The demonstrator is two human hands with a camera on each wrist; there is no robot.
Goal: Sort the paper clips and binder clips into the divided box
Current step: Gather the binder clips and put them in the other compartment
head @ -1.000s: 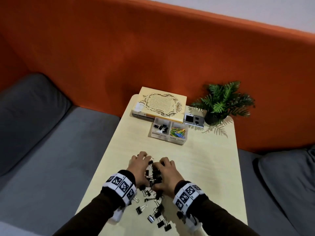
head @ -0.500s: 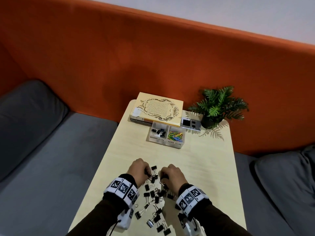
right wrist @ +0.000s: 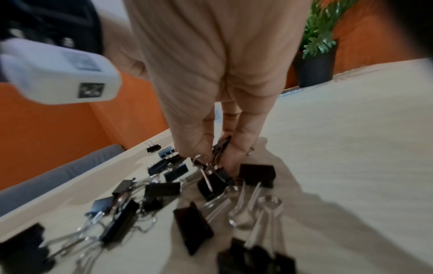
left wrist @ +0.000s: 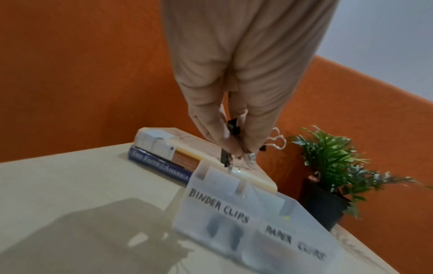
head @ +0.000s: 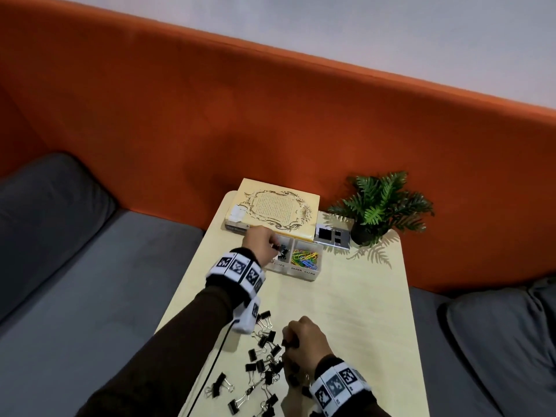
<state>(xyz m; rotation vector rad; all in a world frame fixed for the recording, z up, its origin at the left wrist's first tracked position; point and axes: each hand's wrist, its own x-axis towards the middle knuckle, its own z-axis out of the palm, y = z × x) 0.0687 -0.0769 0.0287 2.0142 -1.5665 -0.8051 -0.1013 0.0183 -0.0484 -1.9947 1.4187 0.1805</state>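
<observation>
Head view: the left hand (head: 261,246) reaches over the near-left compartment of the divided box (head: 304,273), fingers curled round a few binder clips (head: 282,251); the neighbouring compartment holds coloured paper clips (head: 304,256). The right hand (head: 304,338) sits nearest the body at the loose pile of binder clips (head: 261,365) on the tabletop (head: 361,311), well apart from the box, which lies straight ahead of it.

Left wrist view: fingertips (left wrist: 212,129) pinch clips directly above the compartment lettered BINDER CLIPS (left wrist: 218,205); a release here would likely drop them in the correct side.

Right wrist view: fingers (right wrist: 199,142) pinch one clip (right wrist: 220,146) at the pile's far edge, handles of the rest (right wrist: 243,200) lying at mixed angles
</observation>
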